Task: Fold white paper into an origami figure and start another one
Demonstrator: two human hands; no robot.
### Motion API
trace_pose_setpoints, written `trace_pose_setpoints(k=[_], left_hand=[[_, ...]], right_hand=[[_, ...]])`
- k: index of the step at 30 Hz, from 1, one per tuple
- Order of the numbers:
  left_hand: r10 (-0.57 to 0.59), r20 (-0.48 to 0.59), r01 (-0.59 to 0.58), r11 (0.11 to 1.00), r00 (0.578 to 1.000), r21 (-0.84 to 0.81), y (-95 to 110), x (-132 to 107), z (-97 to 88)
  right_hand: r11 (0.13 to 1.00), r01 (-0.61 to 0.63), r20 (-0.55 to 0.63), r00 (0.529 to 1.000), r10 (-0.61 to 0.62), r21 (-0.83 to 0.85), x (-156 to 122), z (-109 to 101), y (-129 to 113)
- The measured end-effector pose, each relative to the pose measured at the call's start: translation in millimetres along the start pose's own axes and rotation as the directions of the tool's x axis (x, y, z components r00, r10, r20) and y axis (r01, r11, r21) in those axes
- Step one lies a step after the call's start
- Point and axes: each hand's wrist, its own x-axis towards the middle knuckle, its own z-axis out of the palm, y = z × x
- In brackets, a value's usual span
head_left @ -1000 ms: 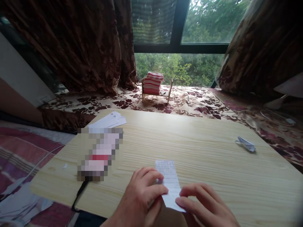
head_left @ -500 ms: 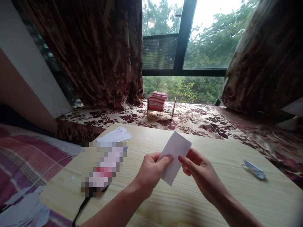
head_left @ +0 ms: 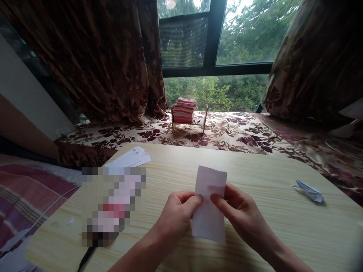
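Observation:
A small white rectangular sheet of paper (head_left: 209, 223) is held upright over the wooden table (head_left: 164, 162). My left hand (head_left: 180, 211) pinches its left edge, thumb on the near face and fingers behind. On the opposite edge, my right hand (head_left: 241, 209) grips it the same way, with some fingers hidden behind the sheet. A folded paper piece (head_left: 309, 192), pointed at one end, lies on the table at the right, apart from both hands.
Several white paper strips (head_left: 130, 158) lie at the table's back left. A pixel-blurred object (head_left: 116, 206) with a black cable (head_left: 86, 257) sits nearer. Behind, a small wooden stand (head_left: 204, 121) bears folded red-and-white striped cloth (head_left: 184, 110) on the patterned window ledge.
The paper has turned from a rightward tilt to nearly upright, still between both hands. My view has tipped down and shifted slightly.

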Motion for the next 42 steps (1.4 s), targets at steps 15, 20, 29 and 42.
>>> trace_pose_setpoints(k=[15,20,29,42], left_hand=[[-0.064,0.033,0.068,0.985,0.997,-0.158,0.4,-2.9,-0.2],[-0.111,0.054,0.120,0.971,0.992,-0.206,5.0,-3.7,2.3],[-0.124,0.177,0.170,0.948,0.976,-0.271,6.2,-4.1,1.3],[-0.134,0.155,0.185,0.903,0.979,-0.388,4.1,-3.4,-0.1]], right_hand=[[0.970,0.237,0.045,0.971,-0.235,-0.047,-3.2,-1.5,0.5],[0.965,0.260,0.084,0.963,-0.257,-0.029,-3.6,-0.7,1.4],[0.954,0.298,0.050,0.954,-0.296,-0.039,-2.0,-4.2,7.2],[0.912,0.378,0.095,0.925,-0.367,-0.158,-3.6,-2.9,8.2]])
